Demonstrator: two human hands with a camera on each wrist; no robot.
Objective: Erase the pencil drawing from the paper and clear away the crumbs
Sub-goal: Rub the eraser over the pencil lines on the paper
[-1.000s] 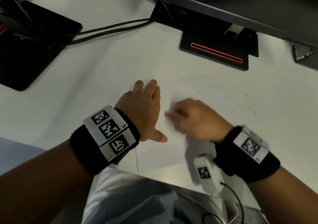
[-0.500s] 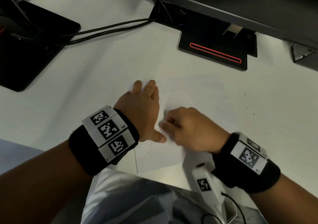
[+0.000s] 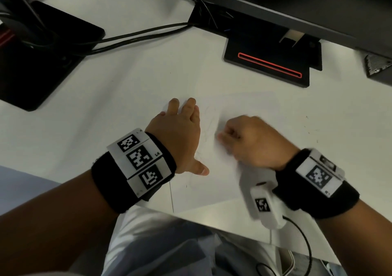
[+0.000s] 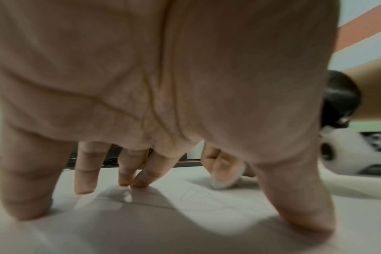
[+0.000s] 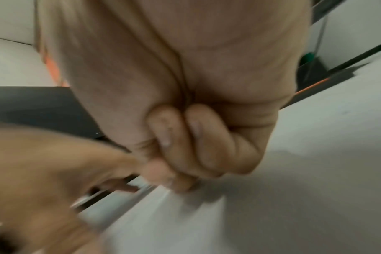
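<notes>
A white sheet of paper [image 3: 244,110] lies on the white desk, with faint pencil lines [image 3: 209,127] between my two hands. My left hand [image 3: 180,135] lies flat with its fingers spread and presses the paper's left part. My right hand [image 3: 250,140] is curled into a fist on the sheet, blurred by motion. In the left wrist view its fingertips pinch a small white eraser [image 4: 224,181] against the paper [image 4: 207,202], beside the pencil lines [image 4: 194,194]. The right wrist view shows only the curled fingers [image 5: 185,154]; the eraser is hidden there.
A black monitor base with a red line [image 3: 269,65] stands behind the paper. Another black stand [image 3: 42,52] and cables [image 3: 137,38] are at the far left. Small dark specks [image 3: 307,118] dot the desk right of the sheet. The desk's front edge [image 3: 212,222] is close to me.
My right hand slid toward me and left across the paper, then back away and to the right. The left hand has stayed pressed in place.
</notes>
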